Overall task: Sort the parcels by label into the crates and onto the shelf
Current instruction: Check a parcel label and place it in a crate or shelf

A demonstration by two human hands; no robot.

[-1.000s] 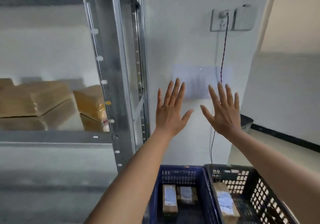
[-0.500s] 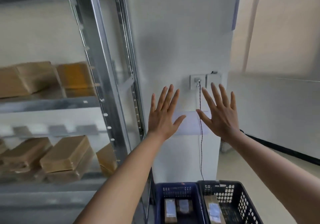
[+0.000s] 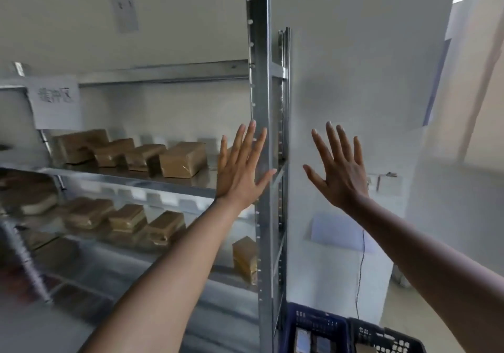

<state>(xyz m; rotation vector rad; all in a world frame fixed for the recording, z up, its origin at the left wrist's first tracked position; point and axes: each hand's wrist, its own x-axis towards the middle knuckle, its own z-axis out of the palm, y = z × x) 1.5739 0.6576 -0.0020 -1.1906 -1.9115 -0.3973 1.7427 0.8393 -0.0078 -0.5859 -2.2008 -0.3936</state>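
Left hand (image 3: 241, 171): raised in front of the camera, back toward the viewer, fingers straight and spread, holding nothing; it overlaps the front post of the shelf.
Right hand (image 3: 339, 171): raised beside the left, well apart from it, fingers straight and fanned, holding nothing, seen against the white wall.
Blue crate (image 3: 313, 322): at the bottom edge, just right of the shelf post; parcels with pale labels lie inside, only partly in view.
Black crate (image 3: 381, 336): touching the blue one on its right, lattice walls, a parcel corner showing inside.
Shelf (image 3: 261, 134): metal rack on the left, with several tiers.
Parcels on the shelf (image 3: 182, 159): brown wrapped blocks in a row on the upper tier; more on the tier below, one standing near the post.
Sign (image 3: 56, 102): white sheet hung at the rack's upper left, writing blurred.
Cable (image 3: 359, 271): hangs down the wall behind the crates.
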